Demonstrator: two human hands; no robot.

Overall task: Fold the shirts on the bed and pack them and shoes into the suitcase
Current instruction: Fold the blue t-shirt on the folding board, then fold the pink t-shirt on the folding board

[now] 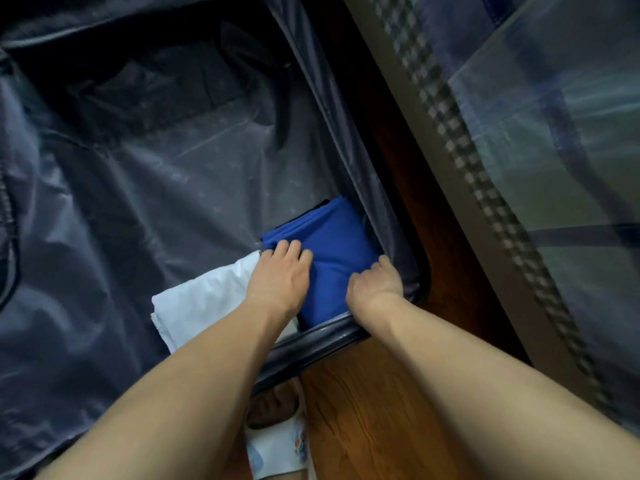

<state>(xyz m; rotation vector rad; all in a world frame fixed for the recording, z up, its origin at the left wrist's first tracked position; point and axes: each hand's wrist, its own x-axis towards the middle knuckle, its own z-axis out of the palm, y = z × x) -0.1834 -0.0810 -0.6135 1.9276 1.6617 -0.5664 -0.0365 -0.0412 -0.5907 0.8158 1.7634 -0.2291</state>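
Observation:
A folded blue shirt (332,244) lies in the near right corner of the open suitcase (318,344), on its grey lining. A folded white shirt (197,303) lies just to its left, partly under my left forearm. My left hand (282,275) rests on the blue shirt's left edge, fingers curled over the fold. My right hand (375,285) grips the shirt's right edge beside the suitcase wall, fingertips tucked out of sight. A dark garment edge shows under the far end of the blue shirt.
The bed (519,150) with a checkered border and blue plaid sheet runs along the right. A strip of wooden floor (363,410) separates it from the suitcase. My foot in a white slipper (277,441) stands by the suitcase rim. Dark straps (284,105) hang inside the suitcase.

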